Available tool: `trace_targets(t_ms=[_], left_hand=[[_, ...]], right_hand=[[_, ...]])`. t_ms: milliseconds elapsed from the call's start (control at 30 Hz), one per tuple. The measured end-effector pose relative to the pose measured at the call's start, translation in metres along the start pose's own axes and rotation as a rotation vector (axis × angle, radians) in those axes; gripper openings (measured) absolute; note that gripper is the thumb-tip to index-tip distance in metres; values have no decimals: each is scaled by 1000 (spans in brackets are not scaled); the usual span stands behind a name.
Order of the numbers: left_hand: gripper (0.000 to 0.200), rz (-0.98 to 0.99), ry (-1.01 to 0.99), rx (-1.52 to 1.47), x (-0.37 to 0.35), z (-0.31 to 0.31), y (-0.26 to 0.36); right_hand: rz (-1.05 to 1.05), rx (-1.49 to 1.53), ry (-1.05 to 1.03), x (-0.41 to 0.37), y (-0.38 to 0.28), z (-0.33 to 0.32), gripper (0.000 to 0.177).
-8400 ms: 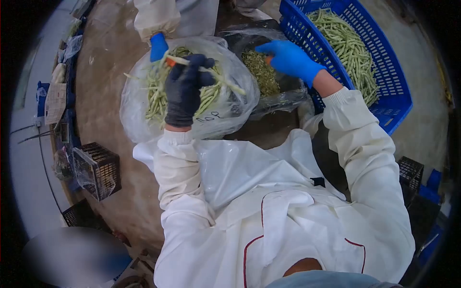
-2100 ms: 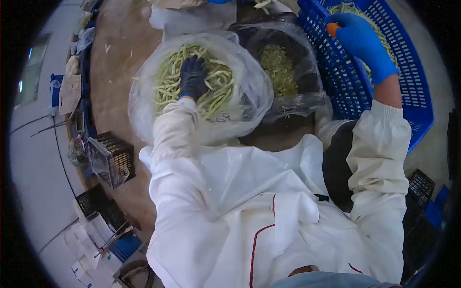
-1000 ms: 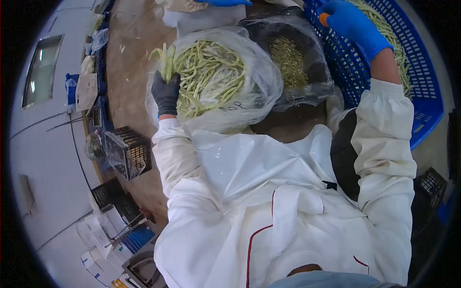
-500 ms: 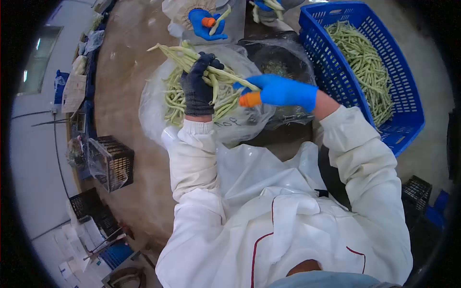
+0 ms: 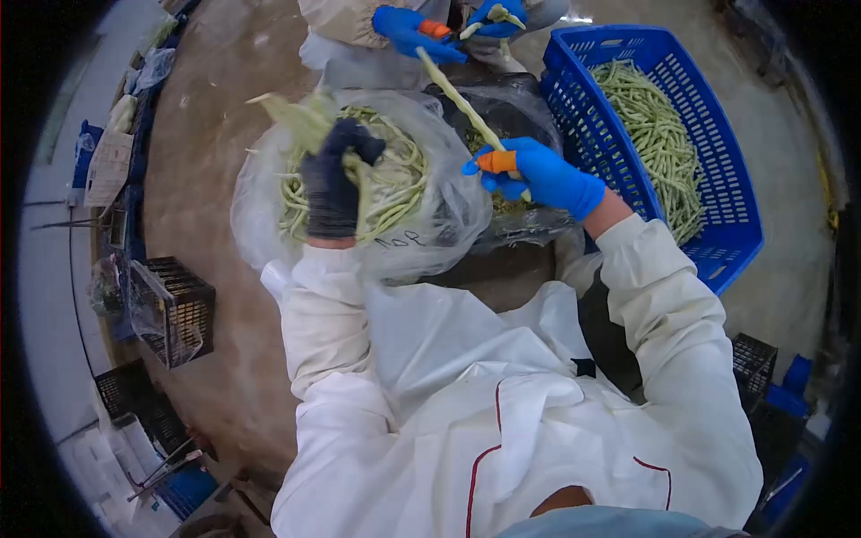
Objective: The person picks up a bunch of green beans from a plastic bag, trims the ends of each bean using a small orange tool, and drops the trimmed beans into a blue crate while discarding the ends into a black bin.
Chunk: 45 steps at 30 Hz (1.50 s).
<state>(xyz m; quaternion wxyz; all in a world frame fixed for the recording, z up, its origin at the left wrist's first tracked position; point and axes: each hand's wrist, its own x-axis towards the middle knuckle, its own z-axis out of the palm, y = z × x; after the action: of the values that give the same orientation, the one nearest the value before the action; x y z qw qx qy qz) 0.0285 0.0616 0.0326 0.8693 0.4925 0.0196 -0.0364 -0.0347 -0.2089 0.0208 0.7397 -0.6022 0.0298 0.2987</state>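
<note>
One long bean (image 5: 459, 100) is up in the air, just right of the clear bag (image 5: 439, 224), slanting away over the dark bag (image 5: 525, 103) beside it. The right hand (image 5: 543, 175), blue-gloved, has its fingers pinched shut on the bean's near end, with an orange tool (image 5: 496, 161) at the thumb; what kind of tool it is, I cannot tell. Above the clear bag, the left hand (image 5: 334, 184), black-gloved, is clamped round a bunch of beans (image 5: 300, 117), blurred and tilted.

The risks, as I judge them: that bunch is held loosely splayed, so stray beans could slip out and land left of the clear bag on the floor; the long bean is gripped only at one end, so it could snap or swing; its far tip points towards a co-worker's hands (image 5: 408, 27) beyond the clear bag, so they could bump. The blue crate (image 5: 574, 117) sits further right.
</note>
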Motion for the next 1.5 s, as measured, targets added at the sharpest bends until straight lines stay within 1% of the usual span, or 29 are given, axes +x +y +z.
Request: trace_targets(t_ms=[33, 67, 100, 133, 200, 233, 333, 367, 433, 533, 633, 733, 833, 933, 1033, 1133, 1233, 1333, 1367, 1400, 1467, 1500], left_hand=[[17, -70, -81, 107, -2, 5, -9], [24, -150, -130, -83, -8, 17, -18], [27, -169, -176, -39, -9, 18, -28], [31, -189, -223, 7, -13, 25, -32], [33, -259, -234, -7, -18, 37, -33], [34, -295, -240, -13, -21, 44, -29], [32, -356, -311, 19, -24, 47, -24], [29, -320, -278, 34, -26, 49, -25], [29, -245, -301, 205, -24, 45, -31], [28, -157, -344, 501, -21, 42, -35], [32, -87, -374, 716, -21, 40, -48], [38, 10, -420, 877, -24, 41, -56], [37, 153, -456, 1085, -23, 40, -59], [38, 103, -431, 1153, -24, 41, -63], [36, 73, -380, 1025, -25, 39, -73], [36, 149, -253, 830, -28, 48, -72], [35, 14, -200, 530, -33, 54, -69], [33, 4, -188, 476, -36, 54, -79], [32, 20, -185, 569, -39, 56, -79], [32, 26, -183, 588, -40, 54, -80], [33, 36, -183, 626, -41, 53, -85], [33, 7, -187, 562, -41, 53, -86]], right_hand=[[21, 88, -48, -1, 1, 6, 31], [41, 175, -96, -2, 2, 9, 32], [42, 155, -191, -3, 4, 10, 29], [90, 177, -240, -3, 8, 12, 29], [186, 222, -335, -2, 17, 20, 28], [193, 185, -304, -3, 19, 25, 26], [182, -44, -300, -3, 22, 25, 27], [88, -299, -270, -5, 18, 23, 27], [-100, -804, -194, -7, 6, 15, 28], [-342, -702, 262, 2, 5, -8, 28], [-519, -572, 326, 1, -14, -17, 30], [-486, -948, 274, -6, -21, -18, 26], [-533, -1407, 306, -2, -12, -21, 16], [-600, -1524, 342, 0, -7, -17, 8], [-650, -1250, 494, 7, -2, -13, 10], [-405, -566, 498, 9, -13, -6, 10], [-433, 225, 352, 13, -6, 1, 9], [-628, -231, 348, 12, 2, 2, 10], [-594, -150, 344, 12, 2, 4, 10], [-560, -68, 342, 11, 1, 7, 11], [-456, 239, 218, 9, 1, 4, 12], [-382, 462, 94, 8, 1, -4, 13]])
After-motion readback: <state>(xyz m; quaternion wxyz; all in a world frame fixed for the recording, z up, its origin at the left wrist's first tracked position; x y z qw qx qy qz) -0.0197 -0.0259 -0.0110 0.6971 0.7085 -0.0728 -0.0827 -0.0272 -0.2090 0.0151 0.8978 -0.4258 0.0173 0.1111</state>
